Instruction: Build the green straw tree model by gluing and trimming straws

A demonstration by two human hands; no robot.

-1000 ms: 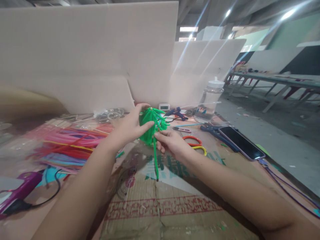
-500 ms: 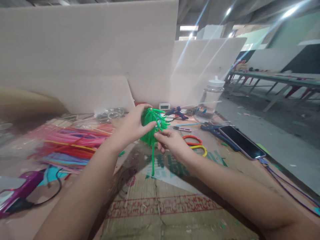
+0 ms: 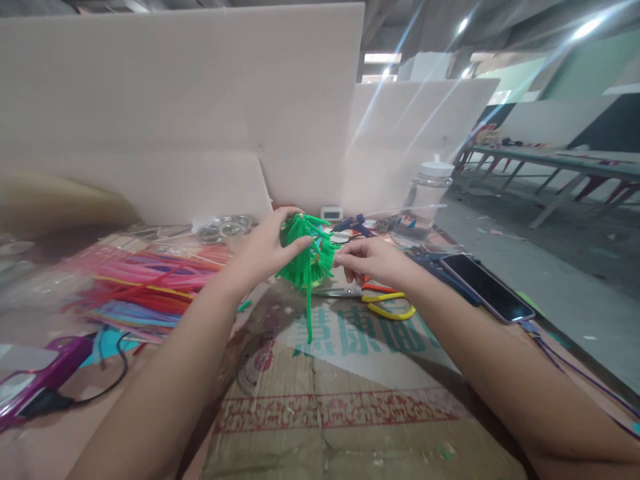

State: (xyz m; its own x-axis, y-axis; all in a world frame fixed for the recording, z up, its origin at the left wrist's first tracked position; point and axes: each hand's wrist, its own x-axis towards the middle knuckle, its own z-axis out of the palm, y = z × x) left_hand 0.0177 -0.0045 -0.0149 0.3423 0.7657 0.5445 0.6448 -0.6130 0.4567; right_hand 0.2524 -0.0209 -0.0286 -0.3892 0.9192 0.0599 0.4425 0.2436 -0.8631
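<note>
A green pipe-cleaner craft [image 3: 305, 257], shaped like a dome of many fuzzy strands, is in my left hand [image 3: 280, 247]. The fingers curl behind its top and the thumb presses across its front. One longer green strand hangs down below it over the cardboard. My right hand [image 3: 367, 260] is at the craft's right edge, its fingers closed in a pinch close to the strand tips. What is between those fingertips, if anything, is too small to make out. Under the right hand lie scissors with red and yellow handles [image 3: 393, 308], their blades pointing left.
Colourful pipe cleaners [image 3: 150, 280] lie in a heap at left, near a purple glue gun [image 3: 47, 380]. Printed cardboard [image 3: 320, 440] covers the front. A blue glue gun [image 3: 357, 225], water bottle [image 3: 420, 200] and phone [image 3: 487, 287] stand or lie toward the right. White boards [image 3: 200, 100] rise behind.
My right hand has moved right, from the craft's front to its right edge, uncovering more strands. My left hand keeps its hold, and the craft looks slightly turned.
</note>
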